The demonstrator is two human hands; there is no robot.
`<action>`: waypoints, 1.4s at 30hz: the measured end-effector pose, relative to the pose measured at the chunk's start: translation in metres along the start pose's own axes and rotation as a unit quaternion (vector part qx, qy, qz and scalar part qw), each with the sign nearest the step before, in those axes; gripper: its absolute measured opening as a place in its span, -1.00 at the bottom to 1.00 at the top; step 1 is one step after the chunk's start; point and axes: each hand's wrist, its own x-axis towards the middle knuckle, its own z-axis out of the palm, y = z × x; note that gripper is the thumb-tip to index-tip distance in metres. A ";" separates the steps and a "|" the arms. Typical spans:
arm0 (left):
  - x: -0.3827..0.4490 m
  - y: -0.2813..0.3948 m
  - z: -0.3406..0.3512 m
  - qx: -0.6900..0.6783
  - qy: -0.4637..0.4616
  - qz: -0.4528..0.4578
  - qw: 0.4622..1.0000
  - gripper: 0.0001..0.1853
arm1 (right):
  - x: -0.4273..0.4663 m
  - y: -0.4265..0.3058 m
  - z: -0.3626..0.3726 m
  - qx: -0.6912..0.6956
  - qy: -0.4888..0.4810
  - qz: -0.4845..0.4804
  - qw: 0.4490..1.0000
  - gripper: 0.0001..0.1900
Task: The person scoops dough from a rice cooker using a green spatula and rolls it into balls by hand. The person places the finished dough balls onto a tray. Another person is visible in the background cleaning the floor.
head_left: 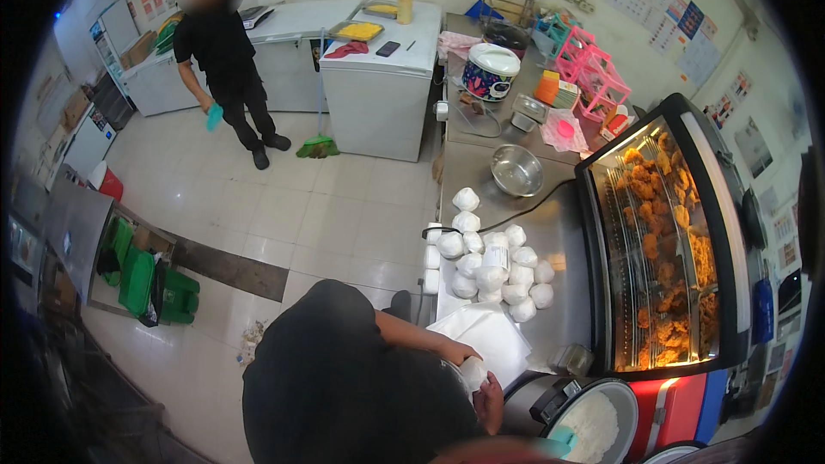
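A round bundle wrapped in white paper (474, 372) is held between my two hands. My left hand (459, 352) grips it from the upper side, and my right hand (491, 396) cups it from below. Directly beyond them lies a stack of white paper sheets (493, 338) on the steel counter (567, 309). Past the sheets, several similar white wrapped bundles (515, 293) are heaped together, some on top of others. Beside my right hand stands an uncovered large rice cooker (628, 399) of cooked white rice (593, 422), with a turquoise scoop (564, 439) in it.
A lit display case (664, 258) of fried chicken borders the counter's far side. A black cable (538, 209) crosses behind the bundles, near a steel bowl (517, 171). A patterned rice cooker (491, 74) stands farther along. Another person (216, 51) stands by the chest freezers (380, 103).
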 end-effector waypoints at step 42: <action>-0.018 0.072 -0.092 0.069 0.516 -0.002 0.854 -0.03 | -0.088 -0.083 0.109 -0.180 0.207 -0.238 0.932 -0.54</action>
